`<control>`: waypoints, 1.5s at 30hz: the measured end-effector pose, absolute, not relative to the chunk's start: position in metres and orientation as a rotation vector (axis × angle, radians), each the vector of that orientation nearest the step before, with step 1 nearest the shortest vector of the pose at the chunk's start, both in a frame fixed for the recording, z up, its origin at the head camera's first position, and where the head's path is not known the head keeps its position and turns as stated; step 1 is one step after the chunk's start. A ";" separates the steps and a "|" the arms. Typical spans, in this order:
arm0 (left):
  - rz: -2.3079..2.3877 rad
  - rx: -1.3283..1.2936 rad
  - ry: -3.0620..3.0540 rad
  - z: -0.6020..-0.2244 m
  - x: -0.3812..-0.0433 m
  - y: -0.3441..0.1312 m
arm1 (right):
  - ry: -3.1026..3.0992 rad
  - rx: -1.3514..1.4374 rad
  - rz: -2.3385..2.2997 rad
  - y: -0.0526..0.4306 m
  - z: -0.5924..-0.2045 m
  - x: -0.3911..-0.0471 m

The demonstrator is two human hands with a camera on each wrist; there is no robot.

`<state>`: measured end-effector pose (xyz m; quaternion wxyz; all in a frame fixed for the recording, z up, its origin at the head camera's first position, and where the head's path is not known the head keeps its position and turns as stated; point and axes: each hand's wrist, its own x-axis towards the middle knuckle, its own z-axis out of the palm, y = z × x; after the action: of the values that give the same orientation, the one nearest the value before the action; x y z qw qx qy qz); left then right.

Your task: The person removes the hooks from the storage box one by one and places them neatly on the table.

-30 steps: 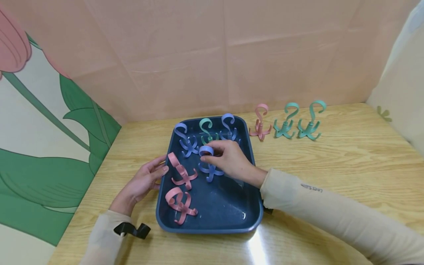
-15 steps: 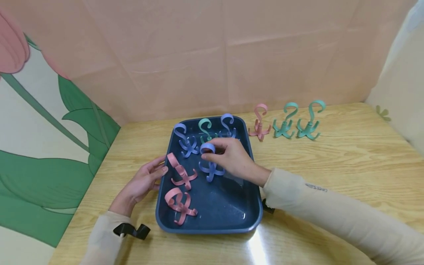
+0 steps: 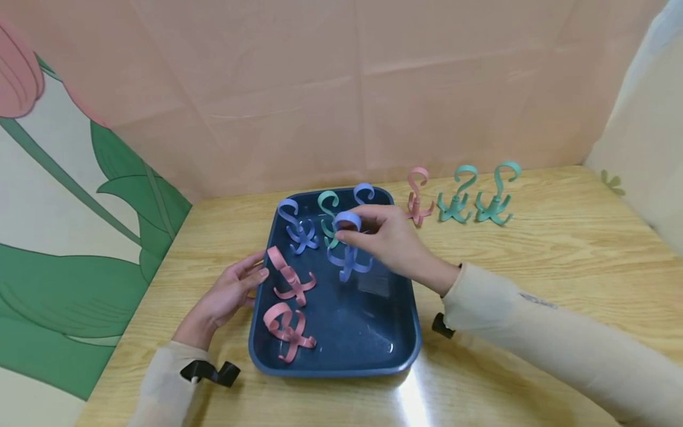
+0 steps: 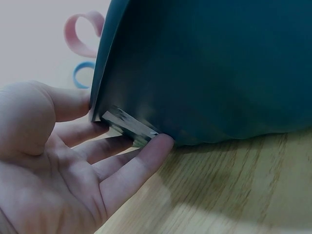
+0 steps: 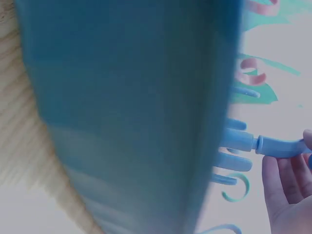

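blue plastic hook [image 3: 349,258], pinched by its curled top between thumb and fingers of the right hand [image 3: 397,240], prongs hanging over the tray [image 3: 336,372], likely gripped there to keep those prongs clear. across at the left rim, tray held lightly between thumb and fingers of the left hand [image 3: 229,290], presumably for steadiness. further out, two pink hooks [image 3: 293,281] along that side; two blue hooks [image 3: 303,233] and one green hook [image 3: 334,219] at the back, spaced perhaps against tangling. beyond the right rim, another pink hook [image 3: 415,206] and two more green hooks [image 3: 455,207], standing in a row. underneath, wood-grain table [image 3: 565,267]; behind, creased peach covering [image 3: 373,89]; leftward, painted leaves [image 3: 64,302].
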<state>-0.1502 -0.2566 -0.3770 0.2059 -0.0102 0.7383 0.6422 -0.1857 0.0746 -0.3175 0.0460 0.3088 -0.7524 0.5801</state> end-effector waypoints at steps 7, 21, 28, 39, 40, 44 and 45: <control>1.789 -0.024 2.055 -0.377 -0.151 -0.257 | -2.274 0.879 1.757 0.093 -0.301 -0.183; 1.793 -0.017 2.063 -0.378 -0.151 -0.257 | -2.155 0.790 1.779 0.138 -0.281 -0.180; 1.792 -0.009 2.060 -0.378 -0.151 -0.258 | -2.036 0.819 1.949 0.163 -0.279 -0.180; 1.795 0.002 2.059 -0.379 -0.150 -0.259 | -2.133 0.584 1.883 0.206 -0.287 -0.180; 1.796 0.003 2.057 -0.379 -0.150 -0.259 | -2.142 0.570 1.871 0.210 -0.288 -0.180; 1.796 0.009 2.051 -0.379 -0.151 -0.259 | -2.154 0.519 1.899 0.227 -0.293 -0.181; 1.798 0.009 2.050 -0.379 -0.151 -0.259 | -2.157 0.505 1.905 0.232 -0.294 -0.181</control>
<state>-0.1510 -0.2594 -0.3794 0.2062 0.0034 0.7357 0.6452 -0.1815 0.2318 -0.2941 0.1098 0.1719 -0.7338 0.6480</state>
